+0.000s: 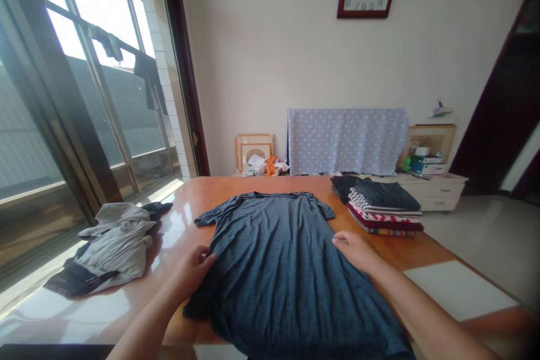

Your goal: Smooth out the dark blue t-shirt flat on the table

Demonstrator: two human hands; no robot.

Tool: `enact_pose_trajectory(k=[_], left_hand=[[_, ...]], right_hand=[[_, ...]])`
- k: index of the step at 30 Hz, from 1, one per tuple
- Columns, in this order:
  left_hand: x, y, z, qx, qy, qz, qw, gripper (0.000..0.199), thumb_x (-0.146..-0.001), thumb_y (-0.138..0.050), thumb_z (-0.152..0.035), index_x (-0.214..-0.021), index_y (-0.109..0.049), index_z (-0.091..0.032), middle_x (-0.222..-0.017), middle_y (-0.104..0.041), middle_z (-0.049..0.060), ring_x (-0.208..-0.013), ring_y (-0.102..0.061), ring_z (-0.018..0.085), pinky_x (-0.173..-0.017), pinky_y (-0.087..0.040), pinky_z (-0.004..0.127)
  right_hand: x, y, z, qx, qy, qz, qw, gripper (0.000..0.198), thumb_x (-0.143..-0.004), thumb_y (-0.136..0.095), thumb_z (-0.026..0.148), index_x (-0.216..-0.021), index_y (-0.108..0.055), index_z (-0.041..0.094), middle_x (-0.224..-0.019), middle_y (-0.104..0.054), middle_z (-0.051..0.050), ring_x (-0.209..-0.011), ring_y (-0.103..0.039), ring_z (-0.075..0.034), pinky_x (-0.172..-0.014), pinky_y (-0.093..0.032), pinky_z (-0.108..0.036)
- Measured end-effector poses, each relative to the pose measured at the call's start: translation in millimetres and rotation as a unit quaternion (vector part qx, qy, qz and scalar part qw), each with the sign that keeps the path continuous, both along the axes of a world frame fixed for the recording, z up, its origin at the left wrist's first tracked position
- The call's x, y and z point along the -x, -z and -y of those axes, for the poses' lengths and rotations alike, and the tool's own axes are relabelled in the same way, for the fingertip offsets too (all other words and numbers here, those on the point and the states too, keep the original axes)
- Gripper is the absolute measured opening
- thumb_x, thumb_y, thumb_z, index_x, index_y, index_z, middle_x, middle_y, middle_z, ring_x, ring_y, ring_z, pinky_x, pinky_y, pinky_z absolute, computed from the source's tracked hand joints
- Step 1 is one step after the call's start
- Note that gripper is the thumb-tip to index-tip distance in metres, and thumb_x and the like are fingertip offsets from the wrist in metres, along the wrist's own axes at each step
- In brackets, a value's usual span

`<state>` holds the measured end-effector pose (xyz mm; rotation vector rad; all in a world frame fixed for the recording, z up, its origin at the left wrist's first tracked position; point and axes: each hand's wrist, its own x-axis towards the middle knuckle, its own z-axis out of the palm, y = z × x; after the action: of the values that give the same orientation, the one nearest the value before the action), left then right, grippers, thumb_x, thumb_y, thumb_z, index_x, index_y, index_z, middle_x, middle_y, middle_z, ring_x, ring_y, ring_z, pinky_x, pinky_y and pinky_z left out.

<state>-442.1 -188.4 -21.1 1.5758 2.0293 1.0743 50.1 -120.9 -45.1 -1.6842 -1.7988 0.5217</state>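
A dark blue-grey T-shirt (274, 259) lies spread on the table, its neckline at the far side and its hem hanging toward me past the near edge. Lengthwise creases run down its body. At the shirt's left side edge, my left hand (198, 270) has its fingers closed on the fabric. My right hand (352, 247) pinches the opposite side edge, a little below the right sleeve. Both short sleeves stick out sideways beyond my hands.
A stack of folded clothes (383, 211) stands at the table's far right. Crumpled grey and dark clothes (116, 247) lie on the left. A white sheet (458, 289) rests near the right edge of the glossy brown table (185, 197). A window (101, 79) is at left.
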Motion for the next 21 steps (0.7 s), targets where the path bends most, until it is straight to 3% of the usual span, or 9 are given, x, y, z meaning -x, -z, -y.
enact_pose_trajectory(k=[5, 10, 15, 18, 20, 21], left_hand=[[5, 15.7, 50, -0.017, 0.034, 0.05, 0.998, 0.049, -0.077, -0.064, -0.057, -0.105, -0.075, -0.018, -0.086, -0.076, 0.005, -0.083, -0.069, 0.025, -0.074, -0.05, 0.032], [-4, 14.3, 93, -0.03, 0.024, 0.08, 0.996, 0.041, -0.079, -0.059, -0.047, -0.103, -0.076, -0.018, -0.093, -0.076, 0.006, -0.09, -0.068, 0.025, -0.083, -0.052, 0.034], [-16, 17.3, 119, -0.041, 0.057, -0.02, 0.997, 0.04, -0.072, -0.064, -0.032, -0.109, -0.074, -0.021, -0.106, -0.07, 0.006, -0.096, -0.065, 0.025, -0.086, -0.051, 0.035], [-17, 19.9, 122, -0.059, 0.038, -0.092, 0.993, 0.024, -0.065, -0.062, -0.021, -0.088, -0.071, -0.021, -0.091, -0.066, 0.004, -0.089, -0.062, 0.023, -0.08, -0.049, 0.033], [-17, 15.5, 120, -0.084, 0.017, -0.051, 0.995, 0.008, -0.07, -0.061, -0.026, -0.076, -0.063, -0.021, -0.076, -0.061, 0.001, -0.076, -0.059, 0.02, -0.072, -0.047, 0.031], [-17, 11.2, 120, -0.106, -0.003, -0.008, 0.994, 0.011, -0.073, -0.061, -0.031, -0.074, -0.059, -0.021, -0.071, -0.059, 0.0, -0.072, -0.058, 0.019, -0.07, -0.046, 0.03]], right_hand=[[-18, 17, 49, 0.015, 0.002, -0.07, 0.997, 0.042, -0.086, -0.056, 0.051, -0.108, -0.074, 0.02, -0.103, -0.079, -0.009, -0.093, -0.072, -0.026, -0.081, -0.055, -0.034], [-9, 18, 80, -0.003, -0.001, -0.085, 0.996, 0.045, -0.086, -0.057, 0.055, -0.113, -0.074, 0.023, -0.108, -0.078, -0.01, -0.102, -0.072, -0.029, -0.09, -0.054, -0.036], [10, 21, 99, -0.001, -0.045, -0.086, 0.995, 0.045, -0.086, -0.057, 0.057, -0.112, -0.075, 0.025, -0.104, -0.079, -0.009, -0.101, -0.072, -0.029, -0.091, -0.054, -0.037], [15, 26, 106, 0.011, -0.073, -0.087, 0.994, 0.043, -0.086, -0.058, 0.055, -0.112, -0.074, 0.025, -0.105, -0.079, -0.009, -0.1, -0.072, -0.029, -0.09, -0.054, -0.037], [15, 29, 109, 0.014, -0.075, -0.081, 0.994, 0.042, -0.086, -0.058, 0.053, -0.112, -0.074, 0.024, -0.106, -0.078, -0.01, -0.099, -0.072, -0.028, -0.089, -0.054, -0.036], [14, 30, 111, 0.012, -0.072, -0.077, 0.994, 0.042, -0.086, -0.058, 0.052, -0.112, -0.074, 0.023, -0.105, -0.078, -0.01, -0.098, -0.072, -0.028, -0.088, -0.054, -0.036]])
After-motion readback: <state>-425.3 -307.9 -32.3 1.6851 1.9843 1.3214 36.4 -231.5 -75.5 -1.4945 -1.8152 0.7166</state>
